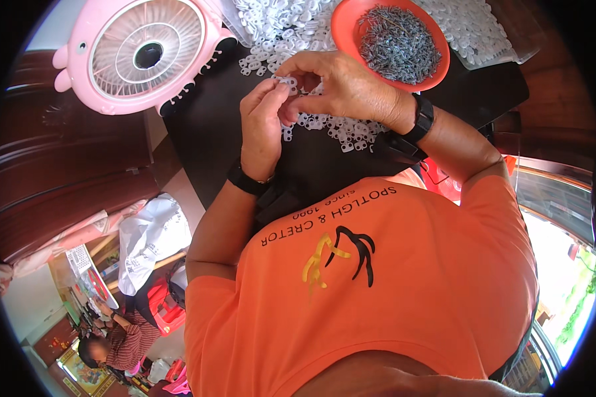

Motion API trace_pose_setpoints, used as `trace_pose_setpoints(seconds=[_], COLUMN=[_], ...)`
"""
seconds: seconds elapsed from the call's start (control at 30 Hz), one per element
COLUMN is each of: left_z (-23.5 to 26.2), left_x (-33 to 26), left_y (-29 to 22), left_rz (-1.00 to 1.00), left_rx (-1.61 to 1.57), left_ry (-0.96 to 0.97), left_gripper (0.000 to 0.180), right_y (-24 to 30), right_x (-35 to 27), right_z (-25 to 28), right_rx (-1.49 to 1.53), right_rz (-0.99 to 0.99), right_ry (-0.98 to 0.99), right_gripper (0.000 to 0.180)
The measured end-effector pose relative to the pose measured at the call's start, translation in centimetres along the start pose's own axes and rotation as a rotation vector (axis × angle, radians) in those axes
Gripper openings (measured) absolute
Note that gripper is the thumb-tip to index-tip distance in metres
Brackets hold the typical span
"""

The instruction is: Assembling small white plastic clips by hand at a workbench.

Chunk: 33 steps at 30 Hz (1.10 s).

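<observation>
We find left hand and right hand together, pinching a white plastic clip: light, stiff, slippery; grip its edges. Orange bowl at one o'clock.

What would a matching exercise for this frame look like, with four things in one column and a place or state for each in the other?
Things:
1. red bowl
2. pink fan
3. small white plastic piece
4. black wristband

Places or states:
A. pinched between the fingertips of both hands
B. on the right wrist
C. at the table's left edge
D. filled with small grey metal pieces

Pairs: 1-D, 2-C, 3-A, 4-B
</observation>
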<state>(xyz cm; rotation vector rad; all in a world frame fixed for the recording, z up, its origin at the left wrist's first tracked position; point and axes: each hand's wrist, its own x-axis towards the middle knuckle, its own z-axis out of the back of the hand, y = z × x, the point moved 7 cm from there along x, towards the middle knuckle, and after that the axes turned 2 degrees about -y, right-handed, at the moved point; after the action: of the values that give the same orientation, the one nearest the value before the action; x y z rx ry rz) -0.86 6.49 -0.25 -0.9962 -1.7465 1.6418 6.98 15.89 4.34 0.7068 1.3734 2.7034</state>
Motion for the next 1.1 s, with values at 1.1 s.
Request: trace_pose_setpoints(seconds=[1.1], left_z=[-0.5], left_x=[-1.1], left_y=[-1.7], left_rz=[-0.172], left_rx=[0.014], left_ry=[0.028], left_gripper=[0.027], right_y=[2.6], right_x=[-0.2], right_z=[1.3], right_rx=[-0.005], right_rz=[0.275], right_ry=[-0.067], right_gripper=[0.016])
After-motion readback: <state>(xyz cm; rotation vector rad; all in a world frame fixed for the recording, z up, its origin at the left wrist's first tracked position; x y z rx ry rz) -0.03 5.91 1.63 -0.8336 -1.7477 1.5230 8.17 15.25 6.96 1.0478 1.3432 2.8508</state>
